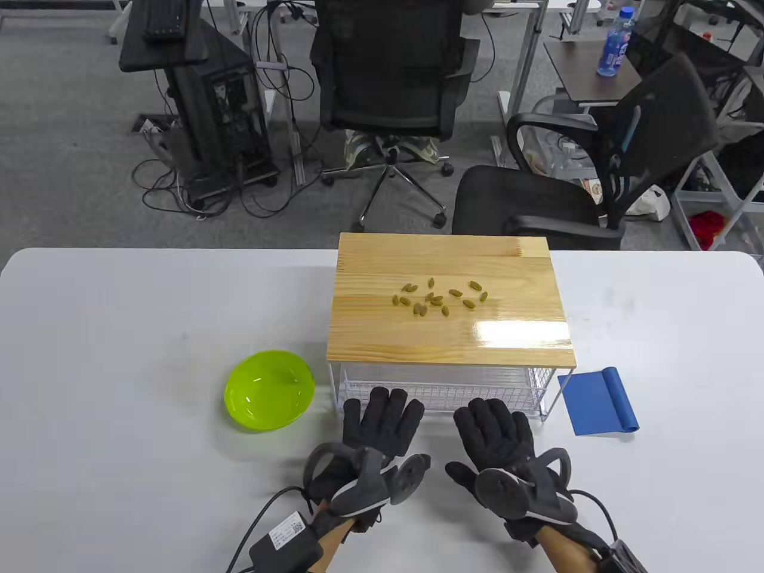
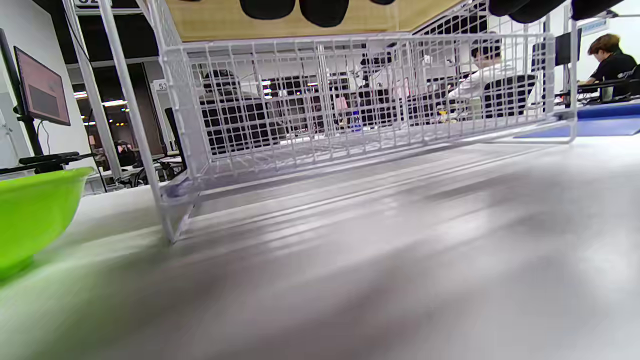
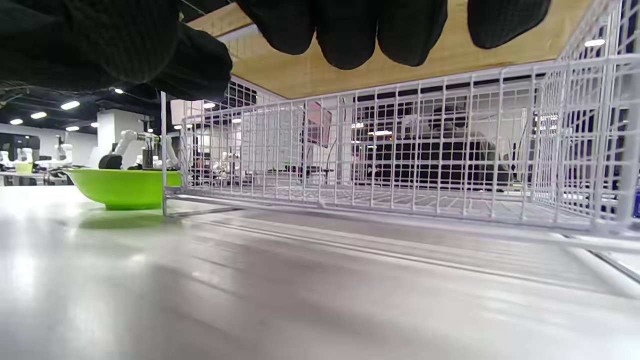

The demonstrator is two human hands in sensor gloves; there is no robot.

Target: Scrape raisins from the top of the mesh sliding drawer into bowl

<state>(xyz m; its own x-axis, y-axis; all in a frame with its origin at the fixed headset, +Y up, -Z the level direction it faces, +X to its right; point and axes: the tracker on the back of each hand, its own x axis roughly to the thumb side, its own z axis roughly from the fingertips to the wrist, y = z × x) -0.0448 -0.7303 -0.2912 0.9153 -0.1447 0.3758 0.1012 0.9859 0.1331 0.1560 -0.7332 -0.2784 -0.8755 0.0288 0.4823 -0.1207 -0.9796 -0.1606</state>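
Note:
Several greenish raisins (image 1: 439, 296) lie scattered on the wooden top (image 1: 450, 334) of the white mesh sliding drawer (image 1: 441, 391). To the drawer's left stands an empty lime-green bowl (image 1: 269, 390), also in the wrist views (image 2: 35, 215) (image 3: 122, 187). A blue scraper (image 1: 598, 401) lies flat to the drawer's right. My left hand (image 1: 380, 421) and right hand (image 1: 494, 431) rest palm down on the table just before the drawer's front, fingers straight, holding nothing. The mesh front (image 2: 360, 95) (image 3: 400, 155) fills both wrist views.
The white table (image 1: 119, 358) stretches wide on the left and right. Beyond its far edge stand office chairs (image 1: 391, 83), a computer tower with cables (image 1: 224, 119) and a side table with a water bottle (image 1: 615, 43).

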